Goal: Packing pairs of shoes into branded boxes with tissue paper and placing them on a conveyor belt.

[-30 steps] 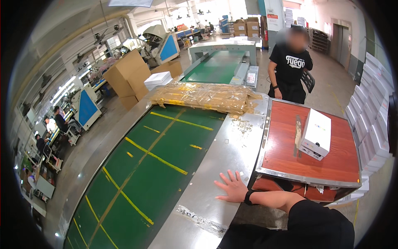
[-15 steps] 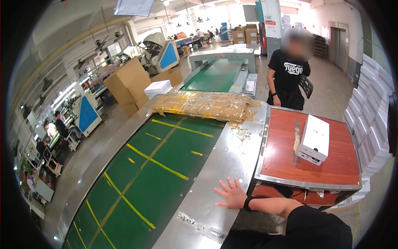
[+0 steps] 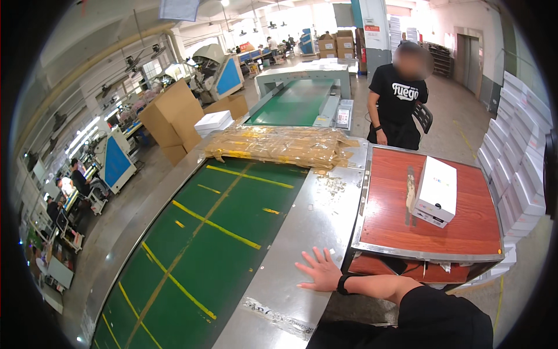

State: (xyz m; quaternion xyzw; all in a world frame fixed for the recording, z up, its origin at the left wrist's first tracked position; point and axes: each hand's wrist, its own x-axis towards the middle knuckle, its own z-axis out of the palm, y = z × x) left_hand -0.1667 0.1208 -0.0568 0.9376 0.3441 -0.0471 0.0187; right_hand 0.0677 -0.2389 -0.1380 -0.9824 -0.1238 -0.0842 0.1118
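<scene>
My right hand (image 3: 321, 273) rests palm down on the metal side rail (image 3: 293, 232) of a conveyor, fingers spread and holding nothing. A black band circles its wrist. Left of it runs the green conveyor belt (image 3: 232, 224), marked with yellow tape strips. On the red wood-grain table (image 3: 381, 215), to the right of the hand, lies a white shoebox (image 3: 437, 189), apart from my fingers. My left hand is out of view.
Brown tape-wrapped cardboard (image 3: 279, 146) spans the conveyor's far end. A person in a black T-shirt (image 3: 398, 96) stands behind the table. Tall stacks of white boxes (image 3: 511, 157) line the right side. An open carton (image 3: 171, 119) and white boxes (image 3: 213, 120) sit at the far left.
The whole view has shifted slightly, so things appear a little further left. My right hand stays spread on the metal rail, and the shoebox has not moved on the table.
</scene>
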